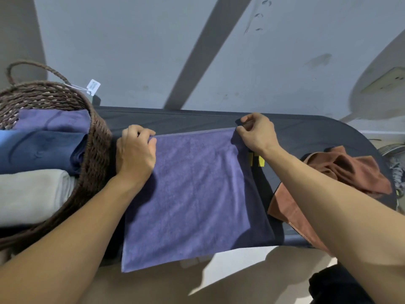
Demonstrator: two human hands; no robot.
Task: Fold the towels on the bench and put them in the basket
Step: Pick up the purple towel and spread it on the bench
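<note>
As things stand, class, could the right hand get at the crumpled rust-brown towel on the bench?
Probably yes. The crumpled rust-brown towel lies uncovered beside the right forearm, with nothing between them, but the right hand must first release the purple towel corner it pinches.

No text, brand, number or sign is legible in the head view. One printed item is present: a small white rectangular paper tag (pixel 93 86), tied by a thin string to the twisted handle of the brown woven wicker basket (pixel 96 150). The tag carries several short lines of dark print; the characters are too small and blurred to read. A strip of yellow tape (pixel 256 159) lies on the dark grey padded bench (pixel 197 119); no marking is discernible on it
</note>
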